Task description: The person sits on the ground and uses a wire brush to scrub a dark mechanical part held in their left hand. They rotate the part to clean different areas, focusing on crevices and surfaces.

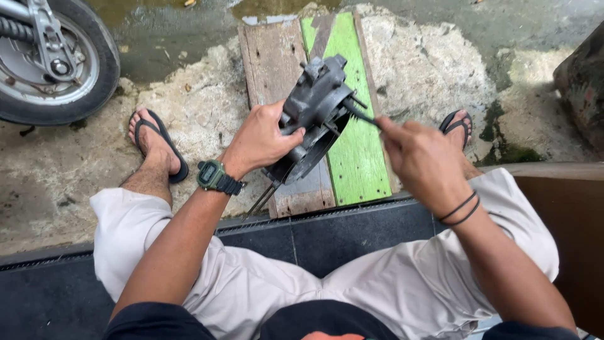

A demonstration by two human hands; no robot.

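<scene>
Head view, looking down past the knees: at far left a motorcycle wheel (53, 60) stands on wet, cracked concrete ground (201, 107), its black rubber tyre ringing a dull silver hub. Beside it a foot in a dark flip-flop (157, 141) rests flat on the rough grey surface. The left hand (261, 138), wearing a chunky green digital watch (212, 175) at the wrist, is clamped on the side of a dark engine casing (314, 116), thumb across its face and fingers wrapped behind. The casing is greasy cast metal, rounded at the lower rim with blocky lugs and short studs on top, held tilted in the air above a weathered wooden board (274, 63); one plank is bare grey timber, the next one painted bright green and speckled. Thin metal rods (261, 198) poke down from the casing's underside. The right hand (425, 160) is closed around a slim dark tool (362, 115) whose tip touches the casing's upper right edge; black bands (460, 209) circle that wrist. Both forearms angle inward over pale, creased shorts (390, 277).
</scene>
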